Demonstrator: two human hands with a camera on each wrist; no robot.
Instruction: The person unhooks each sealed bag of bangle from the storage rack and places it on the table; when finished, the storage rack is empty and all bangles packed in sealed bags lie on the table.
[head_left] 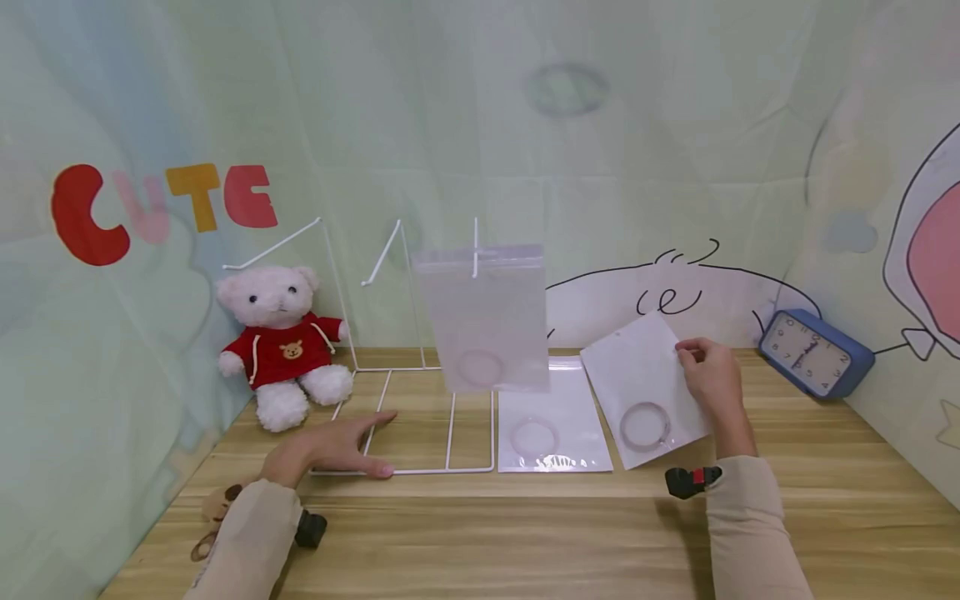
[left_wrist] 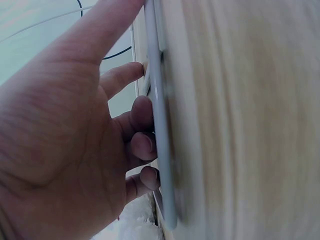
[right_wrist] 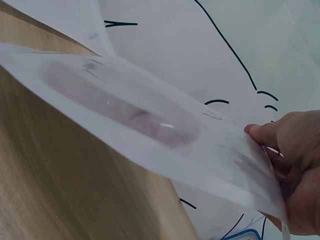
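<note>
My right hand (head_left: pixel 712 383) pinches the edge of a translucent plastic bag (head_left: pixel 636 367), which is tilted up over the tabletop. Inside it lies a pinkish bangle (right_wrist: pixel 160 127), clear in the right wrist view. The left hand (head_left: pixel 330 446) rests on the base of a white wire display rack (head_left: pixel 457 472), thumb at the front bar and index finger stretched out. From the rack's rightmost hook hangs a similar bag (head_left: pixel 495 325) with a pale bangle in it. Another bag (head_left: pixel 555 458) with a bangle lies flat on the table, right of the rack. Two left hooks carry no bag.
A white teddy bear (head_left: pixel 288 350) in a red sweater sits left of the rack. At the far right stands a blue clock (head_left: pixel 817 354). A small brown item (head_left: pixel 219 504) is partly hidden by the left sleeve. A printed curtain (head_left: pixel 480 125) backs the wooden table (head_left: pixel 487 542).
</note>
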